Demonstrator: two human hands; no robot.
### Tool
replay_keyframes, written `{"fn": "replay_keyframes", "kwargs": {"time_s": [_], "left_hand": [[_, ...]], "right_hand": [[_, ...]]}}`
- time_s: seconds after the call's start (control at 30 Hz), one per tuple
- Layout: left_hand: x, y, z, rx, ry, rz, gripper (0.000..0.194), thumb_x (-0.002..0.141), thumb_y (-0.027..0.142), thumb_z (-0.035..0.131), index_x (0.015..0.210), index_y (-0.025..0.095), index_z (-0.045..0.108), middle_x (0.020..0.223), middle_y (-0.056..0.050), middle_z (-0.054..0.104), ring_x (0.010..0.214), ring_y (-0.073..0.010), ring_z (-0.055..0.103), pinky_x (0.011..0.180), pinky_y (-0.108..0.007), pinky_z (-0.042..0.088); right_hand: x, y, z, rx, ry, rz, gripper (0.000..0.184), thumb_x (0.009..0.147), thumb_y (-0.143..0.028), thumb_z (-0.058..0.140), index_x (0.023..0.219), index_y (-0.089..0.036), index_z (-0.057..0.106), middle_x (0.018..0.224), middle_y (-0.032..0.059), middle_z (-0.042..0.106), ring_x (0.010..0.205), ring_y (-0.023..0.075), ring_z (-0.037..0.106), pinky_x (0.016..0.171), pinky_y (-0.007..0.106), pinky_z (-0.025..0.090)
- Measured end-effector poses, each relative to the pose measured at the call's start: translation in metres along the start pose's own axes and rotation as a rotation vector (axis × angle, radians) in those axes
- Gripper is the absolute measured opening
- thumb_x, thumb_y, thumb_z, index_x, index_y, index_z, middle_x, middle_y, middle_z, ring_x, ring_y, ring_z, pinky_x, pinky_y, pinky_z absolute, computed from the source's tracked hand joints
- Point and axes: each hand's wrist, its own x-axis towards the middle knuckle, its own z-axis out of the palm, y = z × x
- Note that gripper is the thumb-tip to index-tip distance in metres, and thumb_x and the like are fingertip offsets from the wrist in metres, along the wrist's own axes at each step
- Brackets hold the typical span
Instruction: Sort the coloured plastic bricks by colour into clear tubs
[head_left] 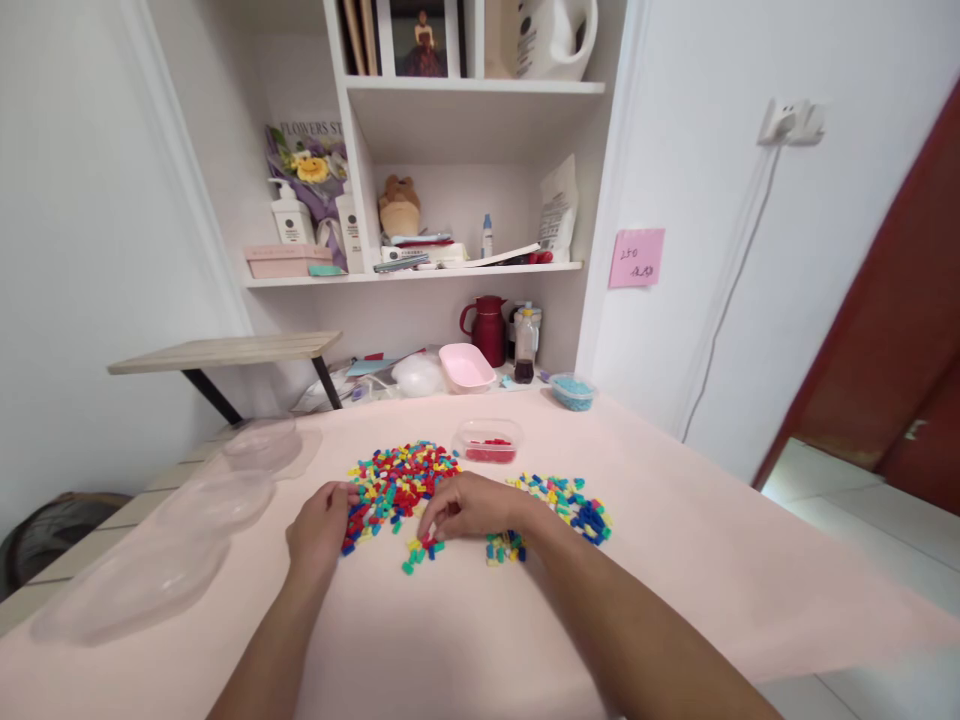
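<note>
Many small plastic building bricks (401,470) in red, yellow, blue, green and white lie in a loose heap on the pink-covered table. My left hand (319,525) rests at the heap's left edge, its fingertips against the bricks and mostly hidden behind the back of the hand. At the heap's front edge, my right hand (469,505) reaches down with thumb and fingers pinched at a red brick (428,542). Several green, yellow and blue bricks (415,558) lie just below those fingertips. Behind the right hand stands a clear plastic tub (487,427) with red bricks inside.
A second spread of bricks (581,512), mostly blue, green and yellow, lies right of my right wrist. Clear containers (142,580) line the table's left side. A lidded tub of light blue pieces (573,392), a pink basin (466,367) and a red jug (489,330) stand at the back.
</note>
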Motion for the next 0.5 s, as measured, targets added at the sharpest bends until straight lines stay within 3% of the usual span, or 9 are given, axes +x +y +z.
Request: {"fn": "replay_keyframes", "kwargs": {"time_s": [0.1,0.23,0.5], "left_hand": [[-0.0006,0.0013,-0.0014,0.011,-0.064,-0.005,0.028,0.082,0.036,0.045,0.076,0.027,0.071,0.08,0.002,0.078,0.08,-0.0201,0.072,0.075,-0.035,0.051],[-0.0021,0.0021,-0.0033,0.027,-0.096,-0.017,0.03,0.084,0.037,0.043,0.079,0.028,0.071,0.083,0.003,0.078,0.082,-0.0197,0.072,0.079,-0.035,0.049],[-0.0017,0.0034,-0.0035,0.046,-0.108,-0.012,0.03,0.084,0.036,0.042,0.081,0.027,0.07,0.085,0.002,0.078,0.088,-0.0206,0.071,0.079,-0.035,0.049]], "right_hand": [[0.0018,-0.0004,0.0024,-0.022,-0.06,-0.067,0.023,0.082,-0.016,0.064,0.101,-0.017,0.077,0.08,0.0022,0.07,0.067,0.011,0.058,0.061,0.018,0.042],[0.0007,-0.005,0.003,-0.127,-0.048,-0.114,0.024,0.079,-0.016,0.068,0.1,-0.021,0.077,0.083,0.0006,0.067,0.07,0.0109,0.057,0.066,0.018,0.042],[-0.0028,-0.0059,-0.0013,-0.169,0.078,0.046,0.017,0.075,-0.012,0.064,0.085,-0.02,0.075,0.076,-0.0021,0.066,0.067,0.0113,0.058,0.058,0.018,0.04]]}}
